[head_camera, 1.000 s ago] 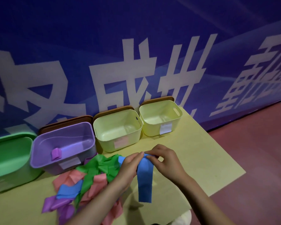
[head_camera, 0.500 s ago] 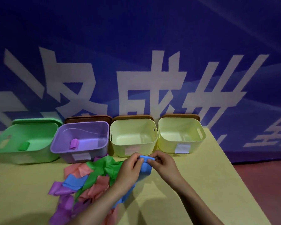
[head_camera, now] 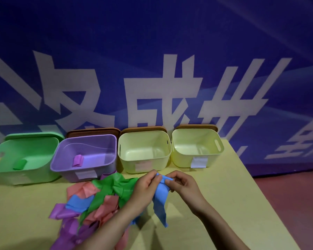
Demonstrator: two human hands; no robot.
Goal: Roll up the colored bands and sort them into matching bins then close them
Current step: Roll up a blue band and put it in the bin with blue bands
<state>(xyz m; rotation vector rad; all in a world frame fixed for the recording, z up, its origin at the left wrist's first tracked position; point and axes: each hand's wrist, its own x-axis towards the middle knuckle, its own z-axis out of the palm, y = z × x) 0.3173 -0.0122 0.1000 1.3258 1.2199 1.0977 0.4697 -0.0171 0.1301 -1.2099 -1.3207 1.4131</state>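
Rolling has just begun: left hand [head_camera: 146, 184] and right hand [head_camera: 181, 184] both pinch the top of the blue band [head_camera: 160, 197], now folded over where it hung flat a second ago, above the table [head_camera: 224, 204], not yet binned.

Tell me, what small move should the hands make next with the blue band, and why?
Probably keep rolling. Both hands, left hand and right hand, pinch the top end of the blue band, where only a short fold is formed, while most of its length hangs loose toward the table. It seems too early to carry it to a bin.
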